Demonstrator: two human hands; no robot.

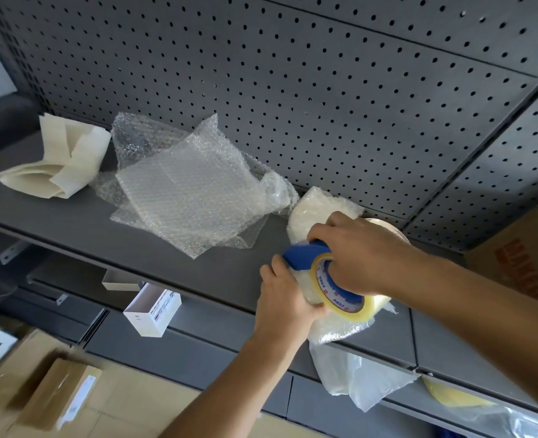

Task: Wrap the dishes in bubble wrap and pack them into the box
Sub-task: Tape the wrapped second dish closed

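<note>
Bubble-wrapped dish [312,213] lies beneath the right hand [365,257].

Two hands [286,295] [362,257], one tape roll [346,303], one wrapped dish [308,213], one bubble-wrap pile [192,191].

1 view, head-worn, wide-angle. looks forward and down along own forearms, from above and in front of grey shelf [71,213]. frame tilted: shelf front edge runs diagonally, high at left, low at right. very near: left hand [285,298], right hand [365,257], tape roll [343,295] and wrapped bundle [308,216] they grip, right of centre. pegboard wall [324,90] fills upper half, farther back. floor boxes [56,393] lower left, well below. straight lines bow near edges.
</note>
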